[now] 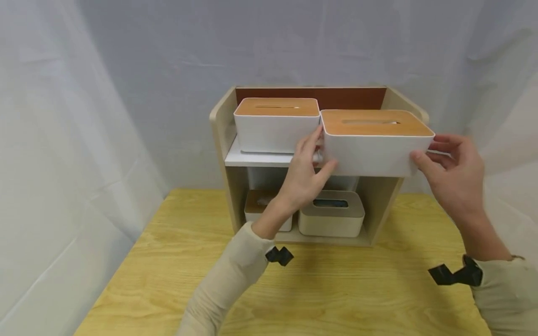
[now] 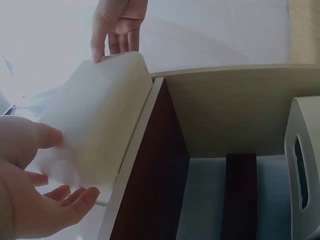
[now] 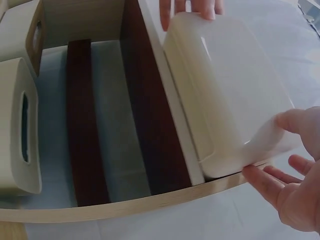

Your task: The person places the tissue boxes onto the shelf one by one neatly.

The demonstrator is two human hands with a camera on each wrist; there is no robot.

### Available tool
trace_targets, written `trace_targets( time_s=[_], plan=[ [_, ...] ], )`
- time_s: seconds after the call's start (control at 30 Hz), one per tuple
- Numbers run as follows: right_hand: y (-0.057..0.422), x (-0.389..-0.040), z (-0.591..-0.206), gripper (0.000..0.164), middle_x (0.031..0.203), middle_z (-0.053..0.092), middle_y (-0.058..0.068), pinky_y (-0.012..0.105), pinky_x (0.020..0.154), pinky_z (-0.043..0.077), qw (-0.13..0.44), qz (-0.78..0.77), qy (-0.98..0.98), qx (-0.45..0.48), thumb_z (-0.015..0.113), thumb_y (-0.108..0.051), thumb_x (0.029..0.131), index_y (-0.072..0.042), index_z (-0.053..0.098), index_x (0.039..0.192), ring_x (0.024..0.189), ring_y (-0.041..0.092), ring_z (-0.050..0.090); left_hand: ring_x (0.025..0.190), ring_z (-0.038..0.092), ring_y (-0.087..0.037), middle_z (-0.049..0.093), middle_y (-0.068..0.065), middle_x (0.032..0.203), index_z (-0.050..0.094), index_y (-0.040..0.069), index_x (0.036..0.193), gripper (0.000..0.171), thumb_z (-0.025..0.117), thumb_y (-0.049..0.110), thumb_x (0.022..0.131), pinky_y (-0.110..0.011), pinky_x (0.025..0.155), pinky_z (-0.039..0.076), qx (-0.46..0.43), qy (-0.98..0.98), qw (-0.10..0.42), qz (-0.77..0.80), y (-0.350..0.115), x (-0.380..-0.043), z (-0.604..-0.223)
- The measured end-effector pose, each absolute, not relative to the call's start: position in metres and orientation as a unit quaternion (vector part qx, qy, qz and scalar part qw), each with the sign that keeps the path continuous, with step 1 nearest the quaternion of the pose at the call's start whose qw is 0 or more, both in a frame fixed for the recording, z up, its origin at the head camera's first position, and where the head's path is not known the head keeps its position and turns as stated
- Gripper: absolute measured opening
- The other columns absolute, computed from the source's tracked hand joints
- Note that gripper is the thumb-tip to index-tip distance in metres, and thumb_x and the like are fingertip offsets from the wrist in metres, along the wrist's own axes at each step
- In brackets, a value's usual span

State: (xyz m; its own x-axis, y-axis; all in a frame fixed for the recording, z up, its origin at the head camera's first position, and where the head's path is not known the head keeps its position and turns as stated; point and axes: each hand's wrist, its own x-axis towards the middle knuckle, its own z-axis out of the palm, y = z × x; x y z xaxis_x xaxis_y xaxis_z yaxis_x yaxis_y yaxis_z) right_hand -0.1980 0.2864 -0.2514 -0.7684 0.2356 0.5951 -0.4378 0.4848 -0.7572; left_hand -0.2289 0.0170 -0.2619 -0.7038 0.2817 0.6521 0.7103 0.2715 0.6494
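Note:
Both hands hold a white tissue box [image 1: 370,156] with a wood-coloured, slotted lid at the right of the upper shelf. Its front juts out past the shelf edge. My left hand [image 1: 303,175] grips the left end, thumb on the front face and fingers along the side. At the other end my right hand [image 1: 457,175] pinches the corner, thumb in front and fingers round the side. From below, the wrist views show the pale underside of the box [image 3: 240,85] overhanging the shelf board. A similar tissue box [image 1: 275,133] stands just left of it on this shelf.
The two-tier shelf unit [image 1: 222,116] stands on a yellow wood-grain table [image 1: 168,275]. On its lower level are a beige tissue box [image 1: 329,224] and a smaller brown-lidded box [image 1: 252,216], partly behind my left forearm. White sheeting [image 1: 168,70] hangs behind and beside the table.

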Motion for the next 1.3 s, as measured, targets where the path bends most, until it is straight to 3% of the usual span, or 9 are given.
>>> trace_targets(
  time_s=[0.1, 0.3, 0.4, 0.5, 0.67, 0.97, 1.1, 1.23, 1.3],
  plan=[
    [0.284, -0.2, -0.258, 0.04, 0.11, 0.057, -0.009, 0.008, 0.078, 0.049, 0.363, 0.516, -0.772, 0.077, 0.071, -0.003, 0.088, -0.01, 0.056, 0.125, 0.098, 0.005, 0.06, 0.119, 0.05, -0.026, 0.041, -0.019, 0.139, 0.029, 0.002, 0.151, 0.066, 0.065, 0.009, 0.096, -0.037, 0.091, 0.053, -0.327, -0.765, 0.254, -0.493, 0.018, -0.229, -0.266],
    [0.277, -0.199, -0.276, 0.034, 0.106, 0.06, -0.005, 0.01, 0.075, 0.05, 0.427, 0.525, -0.729, 0.102, 0.07, 0.002, 0.086, -0.003, 0.062, 0.119, 0.094, 0.007, 0.063, 0.105, 0.05, -0.028, 0.043, -0.021, 0.125, 0.037, -0.001, 0.133, 0.043, 0.06, 0.006, 0.097, -0.03, 0.083, 0.049, -0.363, -0.745, 0.423, -0.367, 0.023, -0.228, -0.279],
    [0.273, -0.199, -0.281, 0.033, 0.106, 0.062, -0.004, 0.011, 0.076, 0.051, 0.448, 0.527, -0.712, 0.121, 0.07, 0.004, 0.086, 0.003, 0.063, 0.118, 0.094, 0.009, 0.064, 0.101, 0.05, -0.026, 0.042, -0.021, 0.124, 0.04, 0.0, 0.129, 0.037, 0.057, 0.001, 0.096, -0.026, 0.076, 0.047, -0.362, -0.738, 0.464, -0.329, 0.024, -0.227, -0.284],
    [0.269, -0.199, -0.282, 0.033, 0.105, 0.063, -0.005, 0.011, 0.077, 0.051, 0.453, 0.526, -0.709, 0.127, 0.07, 0.004, 0.086, 0.004, 0.064, 0.119, 0.094, 0.009, 0.065, 0.105, 0.051, -0.026, 0.042, -0.022, 0.127, 0.043, 0.002, 0.13, 0.039, 0.056, -0.004, 0.094, -0.025, 0.074, 0.048, -0.357, -0.741, 0.471, -0.318, 0.022, -0.226, -0.286],
    [0.266, -0.201, -0.28, 0.032, 0.104, 0.063, -0.012, 0.012, 0.076, 0.049, 0.446, 0.51, -0.728, 0.106, 0.069, -0.002, 0.089, 0.002, 0.065, 0.12, 0.095, 0.006, 0.064, 0.118, 0.048, -0.032, 0.043, -0.024, 0.13, 0.044, 0.0, 0.133, 0.046, 0.055, -0.007, 0.089, -0.031, 0.084, 0.05, -0.354, -0.746, 0.468, -0.315, 0.019, -0.227, -0.288],
    [0.264, -0.205, -0.278, 0.033, 0.099, 0.065, -0.016, 0.008, 0.069, 0.047, 0.408, 0.489, -0.766, 0.085, 0.064, -0.005, 0.092, -0.003, 0.068, 0.124, 0.088, -0.001, 0.063, 0.114, 0.049, -0.035, 0.04, -0.028, 0.136, 0.041, -0.001, 0.144, 0.057, 0.058, -0.002, 0.089, -0.037, 0.089, 0.049, -0.344, -0.779, 0.443, -0.28, 0.015, -0.231, -0.291],
    [0.264, -0.206, -0.277, 0.036, 0.103, 0.066, -0.01, 0.007, 0.071, 0.046, 0.399, 0.467, -0.785, 0.079, 0.063, -0.006, 0.092, -0.007, 0.068, 0.128, 0.09, -0.006, 0.06, 0.116, 0.049, -0.037, 0.039, -0.029, 0.137, 0.038, -0.002, 0.147, 0.061, 0.058, -0.001, 0.089, -0.042, 0.096, 0.046, -0.342, -0.794, 0.433, -0.254, 0.015, -0.234, -0.29],
    [0.262, -0.207, -0.275, 0.038, 0.109, 0.069, 0.005, 0.006, 0.073, 0.045, 0.389, 0.453, -0.798, 0.081, 0.061, -0.006, 0.093, -0.008, 0.067, 0.13, 0.092, -0.008, 0.059, 0.115, 0.05, -0.037, 0.041, -0.029, 0.136, 0.038, -0.002, 0.148, 0.063, 0.059, 0.0, 0.088, -0.044, 0.096, 0.046, -0.331, -0.811, 0.428, -0.225, 0.014, -0.238, -0.288],
    [0.26, -0.207, -0.274, 0.038, 0.109, 0.069, 0.006, 0.006, 0.073, 0.045, 0.39, 0.454, -0.796, 0.087, 0.062, -0.005, 0.092, -0.007, 0.066, 0.13, 0.092, -0.009, 0.059, 0.114, 0.05, -0.037, 0.043, -0.029, 0.134, 0.039, -0.002, 0.148, 0.064, 0.059, 0.0, 0.088, -0.044, 0.094, 0.046, -0.321, -0.819, 0.426, -0.213, 0.014, -0.239, -0.287]
  ],
)
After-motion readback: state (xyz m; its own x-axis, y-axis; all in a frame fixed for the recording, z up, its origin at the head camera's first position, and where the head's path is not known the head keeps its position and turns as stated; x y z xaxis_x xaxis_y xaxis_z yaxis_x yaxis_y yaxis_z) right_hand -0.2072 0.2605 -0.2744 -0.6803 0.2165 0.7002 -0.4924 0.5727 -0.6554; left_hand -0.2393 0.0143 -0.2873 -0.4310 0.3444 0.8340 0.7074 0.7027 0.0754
